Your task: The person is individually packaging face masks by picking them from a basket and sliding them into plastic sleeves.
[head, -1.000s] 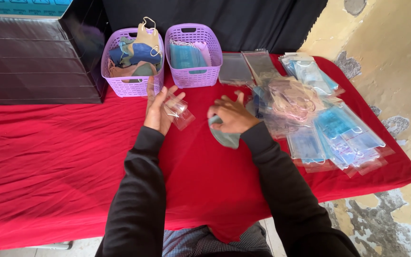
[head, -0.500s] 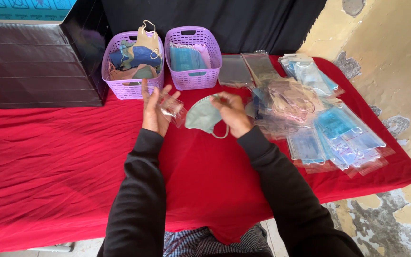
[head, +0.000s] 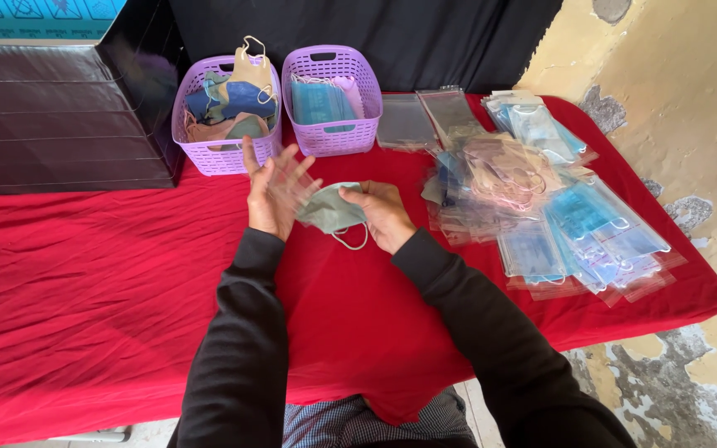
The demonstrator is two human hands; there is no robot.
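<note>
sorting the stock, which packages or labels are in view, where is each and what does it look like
Clear pouch: in the left hand, blurred.
Bagged masks: heap at the right of the red table, flat clear rectangles over blue, white and pinkish masks.
Empty clear bags: flat behind the heap, beside the right purple basket.
Teal printed panel: top left corner, with dark symbols.

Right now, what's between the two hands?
In the head view, a pale green face mask spans the gap: the right hand pinches one end, and the left hand holds a clear bag over the other.
</note>
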